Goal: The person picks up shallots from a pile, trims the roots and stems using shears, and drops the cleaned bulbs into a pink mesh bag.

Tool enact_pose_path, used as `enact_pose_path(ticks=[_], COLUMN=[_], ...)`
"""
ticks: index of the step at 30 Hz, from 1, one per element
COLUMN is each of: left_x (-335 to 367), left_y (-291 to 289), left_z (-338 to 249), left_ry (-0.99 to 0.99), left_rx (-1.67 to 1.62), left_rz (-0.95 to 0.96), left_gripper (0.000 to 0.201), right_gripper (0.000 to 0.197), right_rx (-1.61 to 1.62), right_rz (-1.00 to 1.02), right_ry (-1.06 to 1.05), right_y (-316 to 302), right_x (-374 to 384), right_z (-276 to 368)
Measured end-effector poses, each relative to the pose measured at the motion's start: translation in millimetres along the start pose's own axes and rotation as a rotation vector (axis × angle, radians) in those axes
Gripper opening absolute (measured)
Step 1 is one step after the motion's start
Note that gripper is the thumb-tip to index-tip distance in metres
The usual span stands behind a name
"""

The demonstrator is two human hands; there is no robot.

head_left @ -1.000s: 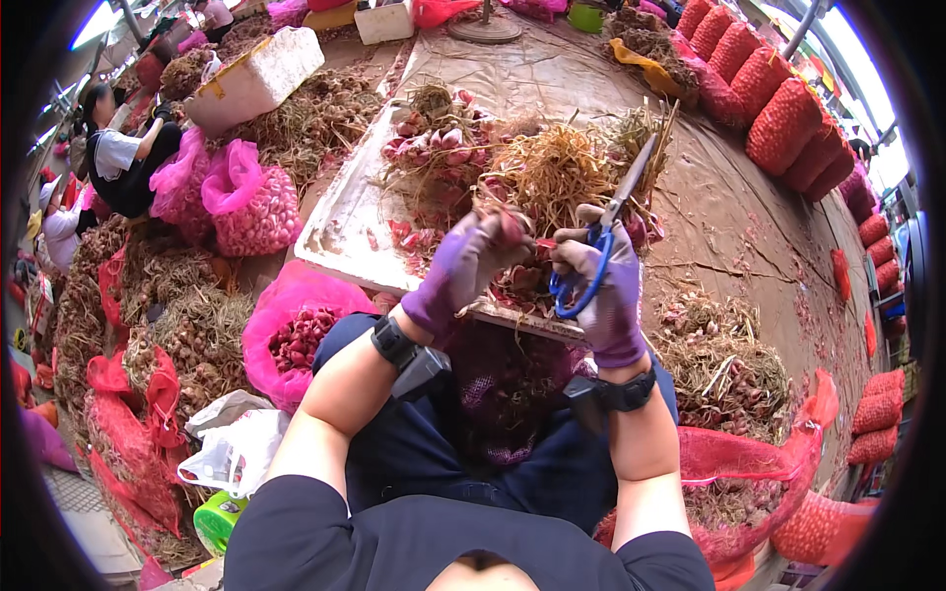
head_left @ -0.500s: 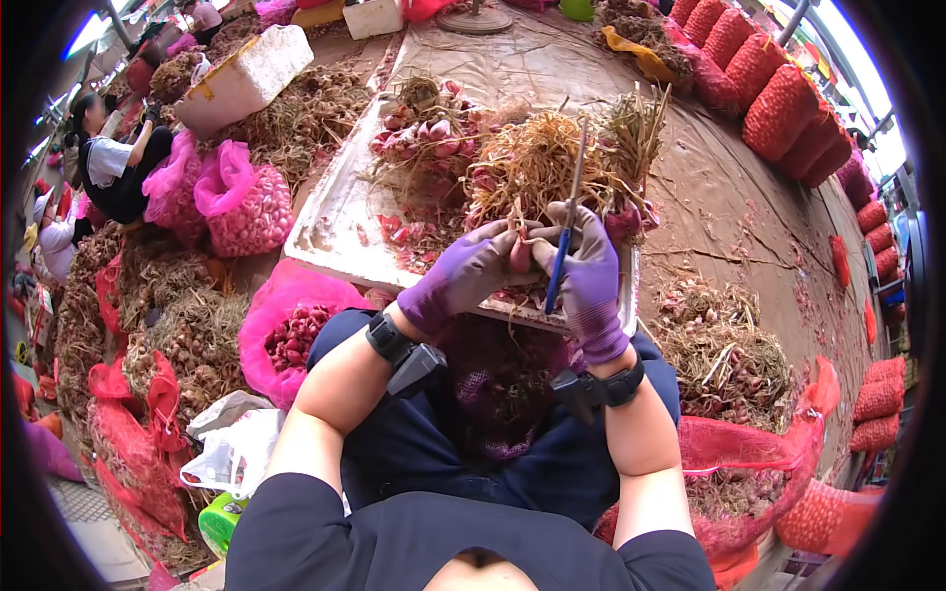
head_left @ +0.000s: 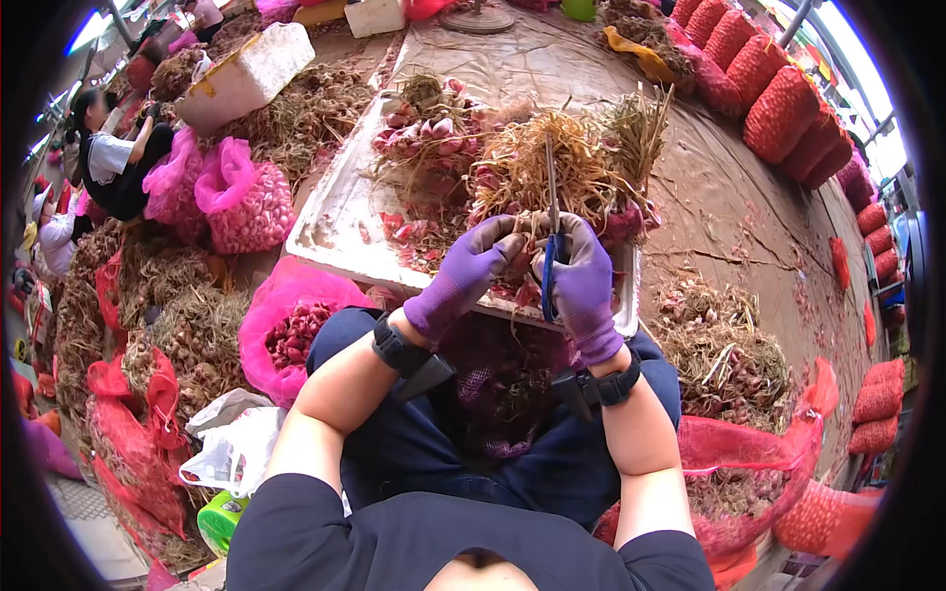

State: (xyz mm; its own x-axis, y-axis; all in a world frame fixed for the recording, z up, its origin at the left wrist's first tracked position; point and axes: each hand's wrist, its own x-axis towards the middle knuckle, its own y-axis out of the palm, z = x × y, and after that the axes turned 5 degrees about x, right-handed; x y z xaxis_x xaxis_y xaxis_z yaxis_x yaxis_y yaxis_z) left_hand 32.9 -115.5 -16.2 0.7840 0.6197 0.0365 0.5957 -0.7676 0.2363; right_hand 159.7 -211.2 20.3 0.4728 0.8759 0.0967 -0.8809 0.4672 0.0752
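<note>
My left hand [head_left: 471,274], in a purple and grey glove, is closed with its fingertips pinched together. A shallot [head_left: 525,239] with a dry stem lies at those fingertips, mostly hidden by the fingers. My right hand [head_left: 581,291], gloved alike, grips blue-handled scissors [head_left: 552,202] whose blades point away from me. The hands nearly meet over the near edge of a white foam tray [head_left: 330,219]. On that tray are a heap of dried shallot stalks [head_left: 542,163], red shallot bulbs [head_left: 434,133] and loose skins.
An open pink mesh bag of shallots [head_left: 296,330] stands left of my knees, near a white plastic bag [head_left: 236,443]. Unpeeled shallots [head_left: 724,360] and a red mesh bag [head_left: 739,453] lie to the right. Filled red sacks [head_left: 778,113] line the far right. A person [head_left: 118,163] sits far left.
The scissors have turned more upright and come closer to my left fingertips. The shallot, plain to see before, is now mostly hidden. My left hand has shifted slightly.
</note>
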Motion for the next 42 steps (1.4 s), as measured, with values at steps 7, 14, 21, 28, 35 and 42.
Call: enact_pose_path(ticks=[7, 14, 21, 28, 35, 42], left_x=[4.1, 1.3, -1.1, -0.9, 2.9, 1.6], left_y=[-3.3, -6.5, -3.6, -8.8, 1.9, -3.8], left_z=[6.5, 5.0, -1.9, 0.9, 6.2, -10.7], left_ry=[-0.078, -0.078, -0.123, -0.144, 0.116, 0.01], left_rx=[-0.327, -0.26, -0.098, -0.324, 0.036, -0.407], left_rz=[0.083, 0.066, 0.057, 0.122, 0.078, 0.093], left_gripper=[0.036, 0.037, 0.036, 0.039, 0.05, 0.052], right_gripper=[0.037, 0.038, 0.038, 0.039, 0.036, 0.045], right_rx=[0.231, 0.234, 0.186, 0.326, 0.481, 0.445], right_rz=[0.058, 0.129, 0.104, 0.127, -0.097, -0.063], right_ry=[0.063, 0.151, 0.165, 0.204, 0.109, 0.136], right_y=[-2.3, -2.5, -6.1, -6.5, -8.9, 3.3], right_x=[2.8, 5.5, 5.0, 3.7, 6.2, -4.4], right_z=[7.4, 12.8, 10.4, 15.0, -0.6, 22.0])
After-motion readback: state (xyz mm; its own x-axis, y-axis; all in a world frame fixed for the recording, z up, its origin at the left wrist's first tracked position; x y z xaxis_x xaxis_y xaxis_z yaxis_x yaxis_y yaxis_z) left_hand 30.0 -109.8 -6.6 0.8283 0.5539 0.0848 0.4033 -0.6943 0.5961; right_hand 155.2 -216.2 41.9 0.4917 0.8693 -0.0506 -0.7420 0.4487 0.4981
